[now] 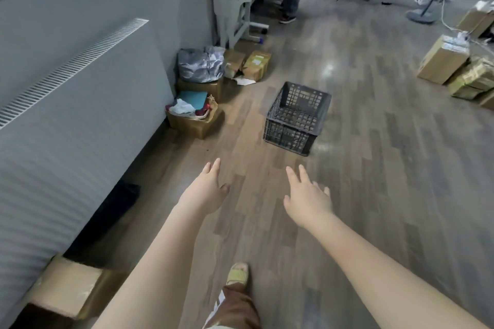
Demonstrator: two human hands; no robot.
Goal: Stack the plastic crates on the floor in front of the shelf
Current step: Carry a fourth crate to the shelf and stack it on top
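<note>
The left hand [207, 189] is stretched forward with fingers loosely spread and nothing in it; the right hand [307, 196] matches it, palm down, fingers fanned and empty. They sit apart at about the width of the crate [296, 117] ahead, which reads as a two-handed reach set up to take it by opposite sides. Neither hand touches it: bare floor [374, 168] lies between fingertips and crate. A sandalled foot [238, 274] is planted forward below the arms, so the person looks to be stepping toward it.

The crate is dark, slatted, empty and upright on the floor, alone in the open, clear of the boxes [195, 120] along the wall [80, 115] to the left. No second crate and no shelf show here, so where the stack belongs cannot be told. Standing free, it leaves both side walls open to grip.
</note>
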